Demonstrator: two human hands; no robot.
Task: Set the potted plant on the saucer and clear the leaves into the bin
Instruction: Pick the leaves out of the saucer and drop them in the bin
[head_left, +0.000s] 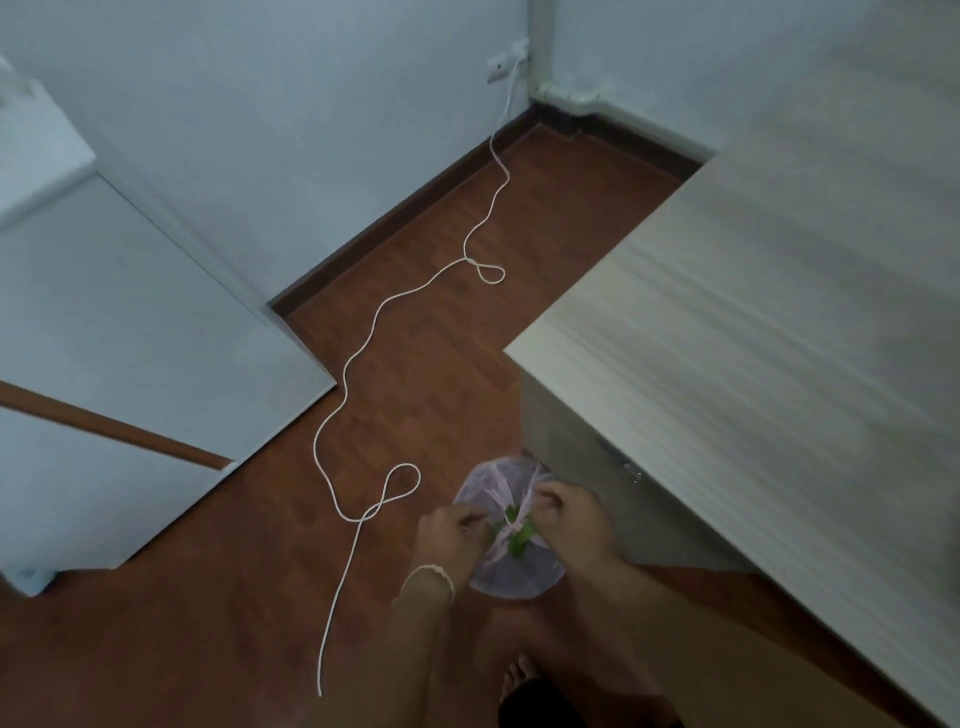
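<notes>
A small round bin (511, 579) lined with a thin pink plastic bag stands on the wooden floor beside the desk. Green leaves (518, 535) show over its mouth, between my two hands. My left hand (452, 535) is closed at the left of the leaves, fingers pinched. My right hand (563, 512) is closed at the right, pinching the pink bag handle or the leaves; which one I cannot tell. The potted plant and the saucer are out of view.
A light wooden desk (753, 322) fills the right side, its corner close to the bin. A long white cable (363, 343) snakes across the floor from a wall socket (501, 65). A white cabinet (130, 364) stands at the left. My bare foot (519, 675) is below.
</notes>
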